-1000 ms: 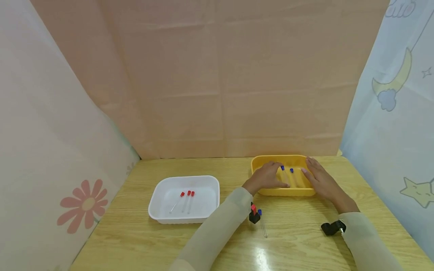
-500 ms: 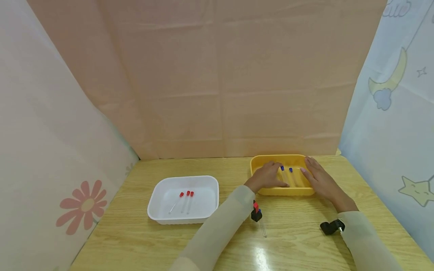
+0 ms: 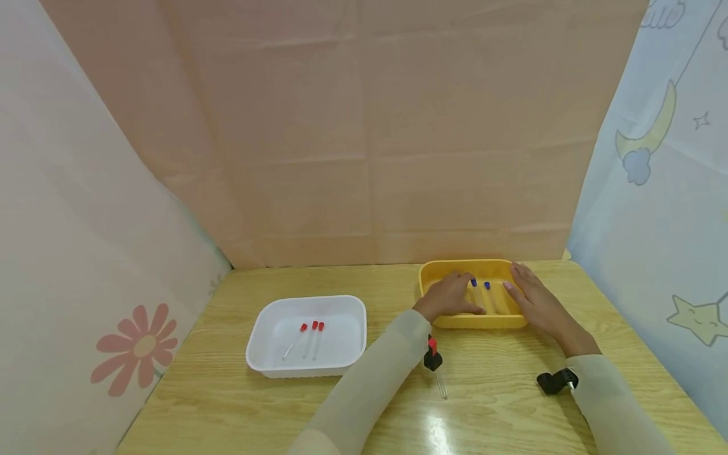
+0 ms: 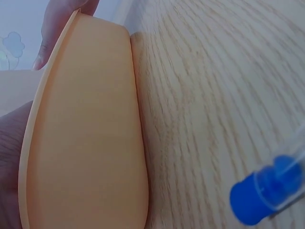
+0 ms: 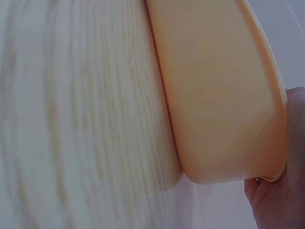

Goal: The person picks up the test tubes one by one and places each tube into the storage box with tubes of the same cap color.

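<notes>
A yellow plastic tray (image 3: 480,321) stands at the table's back right, with two blue-capped clear tubes inside. My left hand (image 3: 449,297) reaches over the tray's near left side. Its fingertips are by the blue cap of the left tube (image 3: 474,283), and its thumb lies lower, near that tube's other end. The second tube (image 3: 488,287) lies just right of it. My right hand (image 3: 537,306) rests at the tray's right end with fingers extended along the rim. In the right wrist view, part of that hand (image 5: 276,202) touches the tray's rim (image 5: 279,162).
Another blue-capped tube (image 3: 441,384) lies on the table before the tray, partly behind the left wrist camera (image 3: 433,359); its blue cap (image 4: 257,195) shows in the left wrist view. Left of it, a white tray (image 3: 264,360) holds three red-capped tubes (image 3: 315,326). A beige sheet (image 3: 318,158) hangs behind.
The left wrist has shifted slightly right, so its camera now covers the cap of the tube on the table. Both hands otherwise keep their places at the yellow tray.
</notes>
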Demonstrator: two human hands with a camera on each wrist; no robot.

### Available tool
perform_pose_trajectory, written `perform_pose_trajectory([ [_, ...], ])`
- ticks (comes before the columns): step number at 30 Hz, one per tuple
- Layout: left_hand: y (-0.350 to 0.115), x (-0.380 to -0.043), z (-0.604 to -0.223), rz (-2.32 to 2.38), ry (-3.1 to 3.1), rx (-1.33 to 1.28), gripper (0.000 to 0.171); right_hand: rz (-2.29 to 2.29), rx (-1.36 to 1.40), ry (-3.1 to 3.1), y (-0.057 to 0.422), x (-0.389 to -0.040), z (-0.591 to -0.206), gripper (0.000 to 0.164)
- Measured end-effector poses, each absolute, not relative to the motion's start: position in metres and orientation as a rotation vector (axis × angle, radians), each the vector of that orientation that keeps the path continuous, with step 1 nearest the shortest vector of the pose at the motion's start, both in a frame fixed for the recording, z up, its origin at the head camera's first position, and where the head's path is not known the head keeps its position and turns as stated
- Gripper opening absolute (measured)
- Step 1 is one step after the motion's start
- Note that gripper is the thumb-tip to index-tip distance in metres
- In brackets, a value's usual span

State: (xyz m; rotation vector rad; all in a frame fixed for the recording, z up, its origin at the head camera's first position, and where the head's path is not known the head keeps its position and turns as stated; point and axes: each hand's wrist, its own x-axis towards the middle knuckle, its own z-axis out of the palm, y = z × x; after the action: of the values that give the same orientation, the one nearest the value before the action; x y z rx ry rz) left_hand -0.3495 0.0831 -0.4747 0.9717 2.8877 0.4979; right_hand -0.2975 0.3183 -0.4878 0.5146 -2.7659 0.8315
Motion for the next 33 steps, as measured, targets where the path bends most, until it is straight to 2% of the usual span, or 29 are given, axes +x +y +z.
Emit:
perform_pose_trajectory([
  [33, 0.0889, -0.3526, -0.4795, 0.470, 2.915, 0.873, 0.081, 0.835, 0.528, -2.763, 0.3149, -0.2970, -0.4867, 0.066],
])
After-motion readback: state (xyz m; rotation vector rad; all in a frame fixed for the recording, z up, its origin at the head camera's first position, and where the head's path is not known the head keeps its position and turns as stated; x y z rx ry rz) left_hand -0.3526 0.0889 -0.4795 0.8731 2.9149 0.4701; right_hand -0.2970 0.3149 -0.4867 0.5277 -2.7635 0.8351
